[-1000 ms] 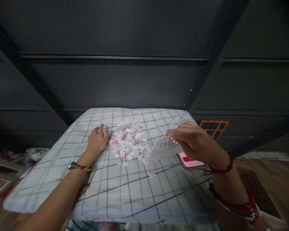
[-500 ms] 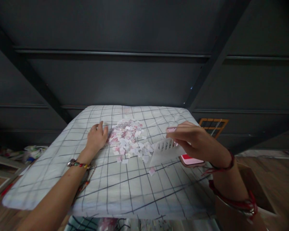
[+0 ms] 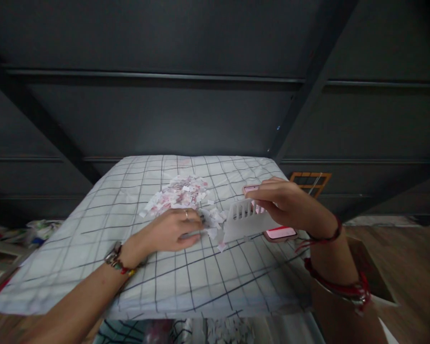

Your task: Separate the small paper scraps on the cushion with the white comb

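My right hand (image 3: 281, 203) is closed on the upper edge of a white slotted plastic piece (image 3: 249, 227), held tilted close above the cloth. A loose heap of small white and pink paper pieces (image 3: 181, 191) is spread on the checked cloth (image 3: 179, 277). At the heap's near side rests my left hand (image 3: 177, 229), palm down and fingers bent towards the right, with a gap between thumb and forefinger. Its fingertips touch paper pieces (image 3: 215, 220) lying between it and the plastic piece; they are partly hidden.
A phone (image 3: 281, 233) with a pink screen lies partly behind the plastic piece and my right hand. Dark panels (image 3: 175, 119) rise behind the table. On the floor at the right stands an open box (image 3: 370, 272). More paper bits (image 3: 229, 330) show below the front edge.
My left hand has moved from the left of the heap to its near side, towards the plastic piece. Some paper pieces have shifted. My right hand still holds the plastic piece.
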`<state>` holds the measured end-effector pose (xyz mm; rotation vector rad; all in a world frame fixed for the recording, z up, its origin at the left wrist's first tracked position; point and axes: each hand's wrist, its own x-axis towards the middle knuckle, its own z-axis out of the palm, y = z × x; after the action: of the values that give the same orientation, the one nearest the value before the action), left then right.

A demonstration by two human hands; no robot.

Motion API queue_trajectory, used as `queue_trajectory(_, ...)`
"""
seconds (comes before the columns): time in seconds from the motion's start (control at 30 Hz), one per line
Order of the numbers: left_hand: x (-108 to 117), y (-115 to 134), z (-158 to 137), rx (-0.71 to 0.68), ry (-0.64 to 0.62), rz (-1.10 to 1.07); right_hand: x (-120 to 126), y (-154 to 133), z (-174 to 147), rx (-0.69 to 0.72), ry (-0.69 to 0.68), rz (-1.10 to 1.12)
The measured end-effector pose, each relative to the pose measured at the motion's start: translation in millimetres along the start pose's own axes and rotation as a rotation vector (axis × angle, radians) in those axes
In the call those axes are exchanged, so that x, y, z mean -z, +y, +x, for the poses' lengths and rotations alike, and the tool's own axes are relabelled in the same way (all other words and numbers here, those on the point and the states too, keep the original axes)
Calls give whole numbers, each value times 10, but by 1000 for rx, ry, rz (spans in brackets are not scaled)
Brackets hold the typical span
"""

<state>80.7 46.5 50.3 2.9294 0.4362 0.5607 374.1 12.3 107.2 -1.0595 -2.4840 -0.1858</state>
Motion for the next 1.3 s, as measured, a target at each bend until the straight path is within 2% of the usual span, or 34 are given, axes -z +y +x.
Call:
queue_trajectory(0.07,-69,119,51,-102,-70,-8,-12,10,2,-3,3,-11)
queue_trajectory(0.13,-115,167,73,-146,-114,-9,-15,16,4,-6,23,-17)
queue_trajectory(0.37,-127,131,81,-133,-176,-40,-17,11,0,18,0,27)
queue_trajectory(0.53,-159,124,67,-111,-174,-53,1,16,-12,-3,24,14)
queue_trajectory(0.77,-184,103,41,-89,-185,-50,18,-22,-1,39,3,25)
queue_trajectory(1.0,-187,122,53,-101,-164,-34,-13,15,-33,-11,28,12)
queue_trajectory(1.3,-274,163,89,-132,-133,33,-26,13,-17,-7,33,-16)
